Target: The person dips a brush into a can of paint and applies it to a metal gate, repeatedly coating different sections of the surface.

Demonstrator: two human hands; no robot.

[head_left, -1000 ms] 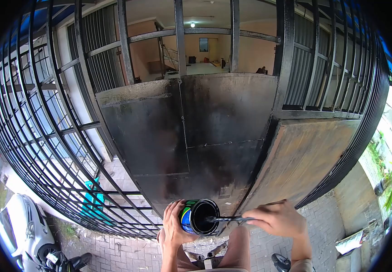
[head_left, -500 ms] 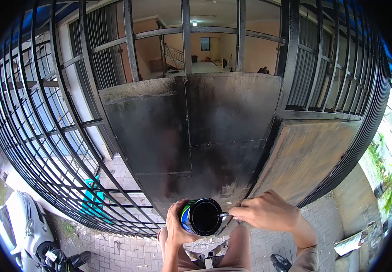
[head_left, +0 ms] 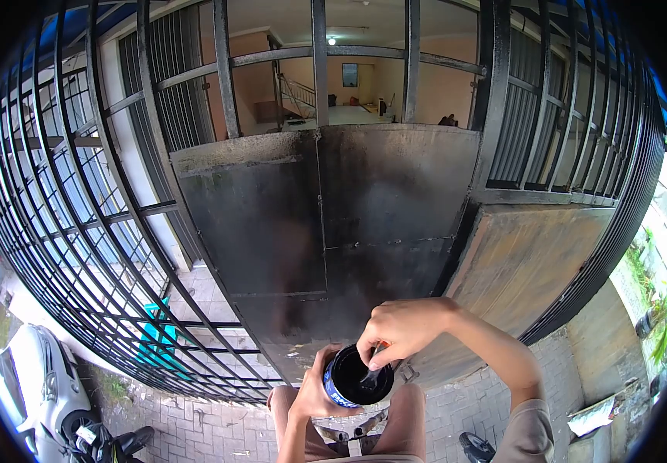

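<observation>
Fingers (head_left: 320,365) of the left hand (head_left: 314,393) curl round an open can (head_left: 339,391); the right hand (head_left: 403,330) pinches a slim tool (head_left: 373,376).
Dark gate panel (head_left: 256,224) mid-frame; below, lower centre, the can, the tool's end inside.

The sole view looks from the wearer's head — forward and steeply down. The hands (head_left: 360,366) are near, the barred gate (head_left: 322,231) beyond.

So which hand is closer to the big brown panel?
Right. The right hand, gripping a tool over the can, is near the lower left of the brown panel; the left hand is farther left, holding the can's side.
</observation>
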